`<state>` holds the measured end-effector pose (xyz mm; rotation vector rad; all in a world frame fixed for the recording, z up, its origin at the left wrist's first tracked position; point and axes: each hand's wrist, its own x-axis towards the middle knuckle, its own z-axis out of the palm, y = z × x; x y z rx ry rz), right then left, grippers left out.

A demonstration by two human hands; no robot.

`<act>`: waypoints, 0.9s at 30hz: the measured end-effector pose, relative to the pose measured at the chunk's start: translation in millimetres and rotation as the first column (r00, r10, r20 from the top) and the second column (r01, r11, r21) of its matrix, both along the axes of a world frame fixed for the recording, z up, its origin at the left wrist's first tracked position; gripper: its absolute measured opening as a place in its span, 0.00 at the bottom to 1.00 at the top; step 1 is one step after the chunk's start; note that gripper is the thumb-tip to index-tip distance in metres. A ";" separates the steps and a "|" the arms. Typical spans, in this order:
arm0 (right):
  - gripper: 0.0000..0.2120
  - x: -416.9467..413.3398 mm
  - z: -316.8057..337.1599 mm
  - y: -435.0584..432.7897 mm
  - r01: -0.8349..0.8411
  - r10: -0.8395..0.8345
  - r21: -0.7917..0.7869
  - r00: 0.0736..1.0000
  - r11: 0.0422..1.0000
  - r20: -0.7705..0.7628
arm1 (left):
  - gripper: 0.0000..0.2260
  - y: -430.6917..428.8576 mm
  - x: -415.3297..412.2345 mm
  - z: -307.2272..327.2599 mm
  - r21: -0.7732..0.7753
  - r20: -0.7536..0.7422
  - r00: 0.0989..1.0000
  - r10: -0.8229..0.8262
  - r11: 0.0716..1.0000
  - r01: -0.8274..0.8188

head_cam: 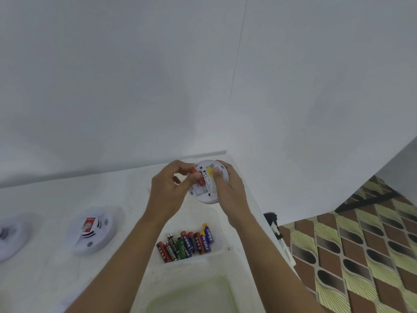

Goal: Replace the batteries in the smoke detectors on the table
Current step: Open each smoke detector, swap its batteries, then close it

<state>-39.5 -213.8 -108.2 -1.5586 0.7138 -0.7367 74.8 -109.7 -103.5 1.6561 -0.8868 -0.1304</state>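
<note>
My right hand grips a round white smoke detector held above the table, its back side with a yellow label facing me and my thumb pressed on it. My left hand pinches a red battery at the detector's battery slot. Below my hands a clear plastic tub holds several batteries in red, black, green and blue. A second white smoke detector with a red tag lies on the white table at the left. A third detector is partly cut off at the left edge.
A clear container with a green rim sits at the table's near edge. The white wall stands right behind the table. To the right, the table ends and a patterned floor shows, with a small black object by the table edge.
</note>
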 end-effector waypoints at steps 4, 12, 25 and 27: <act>0.11 5.1 -0.8 3.7 -0.003 0.003 0.012 1.000 1.000 0.000 | 0.12 0.1 0.3 -13.9 0.024 0.169 0.985 0.038 0.999 -0.043; 0.11 14.6 -5.5 7.6 0.026 -0.026 0.025 1.000 0.999 -0.002 | 0.16 3.8 -9.0 -29.6 0.077 0.405 0.911 0.075 0.990 -0.116; 0.12 20.1 -8.5 -6.8 0.034 -0.034 -0.006 0.997 0.999 -0.068 | 0.09 3.8 14.5 -9.9 0.237 0.160 0.979 -0.126 0.968 0.086; 0.11 18.3 -6.3 -10.3 0.031 -0.032 -0.005 0.996 0.999 -0.079 | 0.09 7.0 29.2 0.8 0.263 -0.003 0.996 -0.091 0.961 0.088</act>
